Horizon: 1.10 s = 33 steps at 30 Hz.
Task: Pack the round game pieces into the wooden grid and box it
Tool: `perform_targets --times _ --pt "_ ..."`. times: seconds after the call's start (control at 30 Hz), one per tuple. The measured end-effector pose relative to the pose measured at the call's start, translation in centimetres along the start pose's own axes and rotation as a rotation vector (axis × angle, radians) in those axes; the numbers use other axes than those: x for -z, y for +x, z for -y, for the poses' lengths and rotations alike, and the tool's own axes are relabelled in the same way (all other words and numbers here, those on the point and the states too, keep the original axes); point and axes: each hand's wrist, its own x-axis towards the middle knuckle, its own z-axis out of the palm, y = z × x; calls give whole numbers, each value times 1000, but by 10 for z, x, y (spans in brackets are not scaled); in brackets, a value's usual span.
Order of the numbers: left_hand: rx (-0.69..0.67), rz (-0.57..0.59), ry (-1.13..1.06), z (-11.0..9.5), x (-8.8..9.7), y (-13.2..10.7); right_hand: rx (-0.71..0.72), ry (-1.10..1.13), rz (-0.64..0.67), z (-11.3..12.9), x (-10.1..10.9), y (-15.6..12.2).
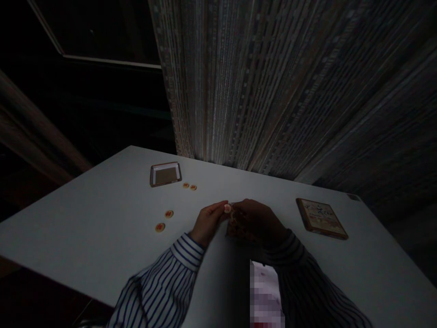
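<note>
Cream with a red mark: pinching a round piece (pixel 227 208) between thumb and fingers of the left hand (pixel 206 221), close beside the right hand (pixel 257 218). Probably held by its edge to leave the marked face uncovered. Bent, with the right hand's fingers over shadowed pieces (pixel 237 231); cannot tell whether gripping any. Set out left of the hands on the white bench (pixel 102 228): a near pair of pieces (pixel 160 227), a farther pair (pixel 193 187) and, just past these, an open tray (pixel 165 175). Seemingly laid flat and apart for easy reading. Placed right of the hands, perhaps out of the way: a flat printed box (pixel 322 218). Turned, with the pinched piece, face roughly toward the head camera; circular, so lacking any long axis; too dim to tell which way the mark points.
</note>
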Motion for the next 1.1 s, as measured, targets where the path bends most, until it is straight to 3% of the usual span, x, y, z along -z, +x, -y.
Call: perform_targets --times 0.8,0.97,1.1 --pt "-28 -43 48 6 3 4 8 46 108 -4 -9 13" --pt "-67 -39 130 8 5 6 -28 7 125 -4 -5 14" --pt "-188 -103 353 12 11 11 -50 -41 125 -11 -6 15"
